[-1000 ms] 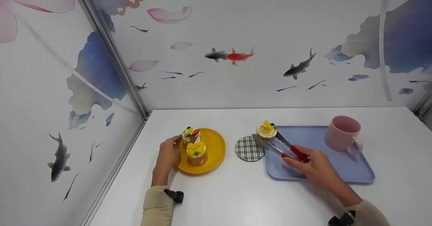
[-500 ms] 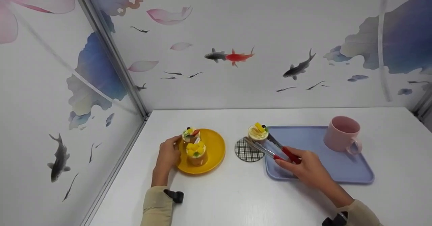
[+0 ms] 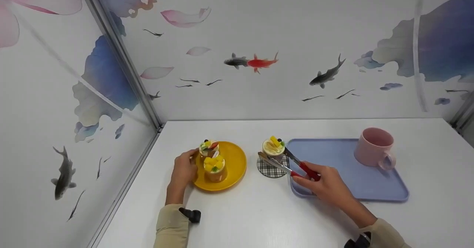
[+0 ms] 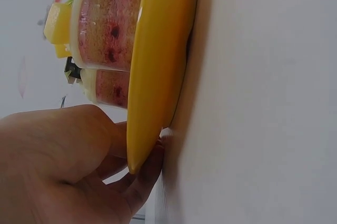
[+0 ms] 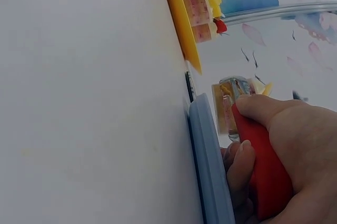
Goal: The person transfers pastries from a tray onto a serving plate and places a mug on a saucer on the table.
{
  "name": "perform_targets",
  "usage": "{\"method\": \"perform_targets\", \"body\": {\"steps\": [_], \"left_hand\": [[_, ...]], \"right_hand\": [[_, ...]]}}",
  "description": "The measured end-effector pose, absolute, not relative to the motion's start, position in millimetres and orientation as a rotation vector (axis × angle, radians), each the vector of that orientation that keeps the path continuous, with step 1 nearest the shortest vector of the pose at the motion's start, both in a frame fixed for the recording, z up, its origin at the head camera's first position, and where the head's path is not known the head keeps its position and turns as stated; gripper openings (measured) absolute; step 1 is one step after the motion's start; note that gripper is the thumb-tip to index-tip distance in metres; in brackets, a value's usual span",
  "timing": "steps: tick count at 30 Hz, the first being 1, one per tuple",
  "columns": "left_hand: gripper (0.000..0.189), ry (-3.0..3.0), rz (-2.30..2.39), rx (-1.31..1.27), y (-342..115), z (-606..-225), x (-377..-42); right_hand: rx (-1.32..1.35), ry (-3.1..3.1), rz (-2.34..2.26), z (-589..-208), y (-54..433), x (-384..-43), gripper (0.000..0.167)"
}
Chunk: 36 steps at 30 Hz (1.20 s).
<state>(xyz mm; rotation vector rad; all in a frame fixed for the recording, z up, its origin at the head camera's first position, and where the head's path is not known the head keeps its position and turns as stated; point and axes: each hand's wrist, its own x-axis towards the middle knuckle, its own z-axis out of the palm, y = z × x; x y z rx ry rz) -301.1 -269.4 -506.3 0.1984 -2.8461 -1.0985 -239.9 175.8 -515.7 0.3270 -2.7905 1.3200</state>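
Note:
My left hand (image 3: pixel 184 168) pinches the left rim of a yellow plate (image 3: pixel 239 162). In the left wrist view its fingers reach under the plate's edge. Two cake cups stand on the plate: a mango-topped cake cup (image 3: pixel 215 169) in front and a fruit-topped cake cup (image 3: pixel 208 148) behind. My right hand (image 3: pixel 327 188) holds tongs (image 3: pixel 307 172) by their red handles. A third cake cup (image 3: pixel 273 147) with yellow fruit sits between the tongs' metal arms, above the checked coaster (image 3: pixel 272 172). In the right wrist view this cup hangs raised, higher than the tray.
A blue tray (image 3: pixel 329 149) lies right of the coaster, partly under my right hand. On its right side stands a pink mug (image 3: pixel 372 153), handle towards the front. White panels with fish and petal pictures border the table at the back and left.
My right hand has moved left with the tongs, carrying the cake cup from the tray's left edge to above the coaster. The left hand and the plate have stayed put.

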Motion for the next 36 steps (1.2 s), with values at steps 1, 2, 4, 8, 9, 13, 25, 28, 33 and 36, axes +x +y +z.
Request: {"method": "perform_targets", "body": {"steps": [1,2,4,8,9,13,25,28,33,36], "left_hand": [[0.057,-2.848,-1.100,0.204,-269,-506,-301],[0.057,-2.851,-1.101,0.207,-269,-506,-301],[0.057,-2.855,-1.103,0.215,-269,-506,-302],[0.056,-2.857,-1.101,0.216,-269,-507,-302],[0.056,-2.856,-1.101,0.215,-269,-507,-302],[0.056,-2.854,-1.102,0.215,-270,-507,-303],[0.058,-2.877,-1.141,0.249,-269,-507,-307],[0.058,-2.880,-1.135,0.248,-270,-507,-307],[0.059,-2.874,-1.155,0.263,-271,-508,-307],[0.058,-2.869,-1.157,0.261,-271,-509,-307]], "right_hand": [[0.329,-2.788,1.319,-516,175,-240,0.071],[0.330,-2.787,1.317,-516,174,-240,0.071],[0.330,-2.781,1.326,-515,171,-239,0.071],[0.350,-2.773,1.341,-516,166,-240,0.071],[0.357,-2.769,1.346,-516,164,-240,0.070],[0.381,-2.763,1.371,-517,157,-241,0.070],[0.470,-2.727,1.411,-519,140,-240,0.070],[0.465,-2.736,1.425,-518,136,-239,0.069],[0.457,-2.740,1.429,-518,129,-239,0.069],[0.469,-2.729,1.433,-518,124,-239,0.067]]}}
